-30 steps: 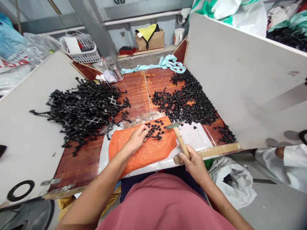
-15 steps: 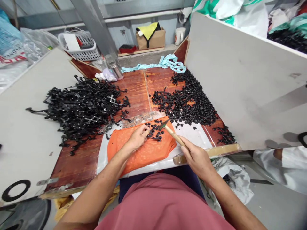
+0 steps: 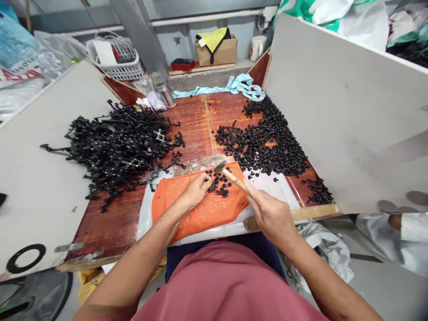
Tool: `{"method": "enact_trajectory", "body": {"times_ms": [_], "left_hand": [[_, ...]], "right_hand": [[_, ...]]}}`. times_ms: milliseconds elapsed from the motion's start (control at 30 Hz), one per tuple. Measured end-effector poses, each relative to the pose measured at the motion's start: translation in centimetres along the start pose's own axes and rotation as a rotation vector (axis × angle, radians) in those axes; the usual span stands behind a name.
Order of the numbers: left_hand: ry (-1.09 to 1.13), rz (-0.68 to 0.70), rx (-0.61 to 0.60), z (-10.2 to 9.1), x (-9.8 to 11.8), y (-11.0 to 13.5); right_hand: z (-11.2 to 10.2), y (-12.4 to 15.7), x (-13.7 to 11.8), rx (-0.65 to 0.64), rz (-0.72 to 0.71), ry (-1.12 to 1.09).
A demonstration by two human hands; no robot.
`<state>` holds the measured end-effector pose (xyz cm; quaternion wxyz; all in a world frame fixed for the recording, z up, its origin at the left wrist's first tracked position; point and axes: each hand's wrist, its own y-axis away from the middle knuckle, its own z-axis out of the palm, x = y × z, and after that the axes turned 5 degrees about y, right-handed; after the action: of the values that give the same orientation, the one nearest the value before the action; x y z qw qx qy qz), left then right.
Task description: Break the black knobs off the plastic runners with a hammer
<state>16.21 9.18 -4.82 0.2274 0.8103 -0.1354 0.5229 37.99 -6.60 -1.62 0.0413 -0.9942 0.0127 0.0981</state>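
My right hand (image 3: 272, 214) grips a hammer (image 3: 236, 182) by its pale wooden handle. The dark hammer head is over the far edge of an orange cloth (image 3: 194, 218), just beyond my left fingertips. With thumb and fingers pinched together, my left hand (image 3: 197, 189) rests at the cloth's far part; what lies between its fingertips is too small and hidden to make out. Small round black pieces (image 3: 224, 183) are scattered on the cloth beside those fingertips. A speckled stone slab (image 3: 197, 165) shows past the cloth's far edge.
A heap of black linked parts (image 3: 123, 142) lies left, and a pile of small black pieces (image 3: 274, 142) right. Pale boards (image 3: 334, 111) wall both sides. Behind are a light-blue cloth strip (image 3: 240, 84), a flask (image 3: 165, 93), a basket (image 3: 123, 69) and a mug (image 3: 257, 47).
The hammer head has moved left, closer to my left fingertips. My left hand keeps its pinch at nearly the same spot on the cloth. The whole view has shifted slightly.
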Motion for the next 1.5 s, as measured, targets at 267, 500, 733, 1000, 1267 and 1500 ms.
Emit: {"method": "enact_trajectory", "body": {"times_ms": [267, 500, 733, 1000, 1267, 1500], "left_hand": [[-0.021, 0.012, -0.038, 0.0, -0.1, -0.2], [0.229, -0.087, -0.117, -0.4, 1.4, 0.8], [0.464, -0.073, -0.362, -1.2, 3.8, 4.0], [0.326, 0.085, -0.28, -0.3, 3.8, 6.0], [0.433, 0.037, 0.104, 3.0, 2.5, 7.8], [0.099, 0.052, 0.14, 0.4, 2.4, 6.6]], "right_hand": [[0.2, 0.0, 0.4, -0.046, -0.011, 0.051], [0.2, 0.0, 0.4, -0.033, 0.015, -0.169], [-0.3, -2.2, -0.5, 0.104, 0.147, -0.912], [0.8, -2.9, -4.7, -0.238, 0.2, -1.405], [2.6, -1.4, -6.8, 0.211, 0.442, -1.419], [2.0, 1.1, -4.8, 0.085, 0.359, -1.316]]}}
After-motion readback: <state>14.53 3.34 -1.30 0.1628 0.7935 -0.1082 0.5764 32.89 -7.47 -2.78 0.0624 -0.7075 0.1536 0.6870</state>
